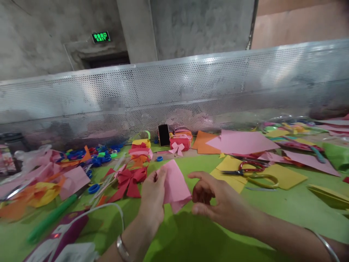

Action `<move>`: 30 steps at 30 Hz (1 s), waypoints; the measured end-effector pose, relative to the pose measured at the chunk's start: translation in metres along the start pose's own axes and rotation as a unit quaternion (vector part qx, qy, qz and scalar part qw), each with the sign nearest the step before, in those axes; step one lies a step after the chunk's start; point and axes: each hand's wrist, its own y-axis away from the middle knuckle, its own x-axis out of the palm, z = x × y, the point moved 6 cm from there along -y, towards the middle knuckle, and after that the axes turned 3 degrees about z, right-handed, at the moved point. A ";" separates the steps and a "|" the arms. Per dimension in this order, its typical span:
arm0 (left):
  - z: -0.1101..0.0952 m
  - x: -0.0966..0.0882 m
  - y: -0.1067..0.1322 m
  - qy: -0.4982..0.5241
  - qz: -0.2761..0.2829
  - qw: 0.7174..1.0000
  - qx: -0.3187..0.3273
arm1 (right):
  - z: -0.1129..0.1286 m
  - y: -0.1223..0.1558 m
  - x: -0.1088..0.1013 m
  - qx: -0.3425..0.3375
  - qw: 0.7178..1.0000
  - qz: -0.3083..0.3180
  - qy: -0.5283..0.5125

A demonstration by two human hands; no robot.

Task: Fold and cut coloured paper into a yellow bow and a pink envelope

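Observation:
My left hand [153, 198] grips a folded pink paper [176, 185] above the green table [289, 207], thumb and fingers pinching its left edge. My right hand [215, 198] hovers just right of the paper with fingers curled apart, fingertips near the paper's lower right corner; whether they touch it is unclear. A red paper bow [128, 180] lies on the table left of my left hand. Red-handled scissors [249, 168] rest on yellow paper sheets [283, 176] to the right.
A perforated metal screen [191, 91] runs along the table's back. In front of it stand a black phone [164, 134] and a red gift box with pink bow [180, 143]. Pink and orange sheets [242, 142] lie right; blue rings [94, 188], coloured scraps and a green marker [51, 218] lie left.

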 end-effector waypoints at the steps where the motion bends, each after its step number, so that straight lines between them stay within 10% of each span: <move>1: 0.000 0.001 0.002 -0.001 0.000 1.000 0.006 | 0.001 0.001 0.001 0.005 1.000 -0.011 0.012; 20: -0.014 0.011 0.011 -0.046 0.069 0.993 0.086 | -0.024 -0.007 -0.011 0.139 0.978 0.028 -0.154; 30: -0.011 0.020 0.016 -0.092 0.115 0.987 0.068 | -0.014 -0.013 -0.016 0.055 0.998 0.015 0.005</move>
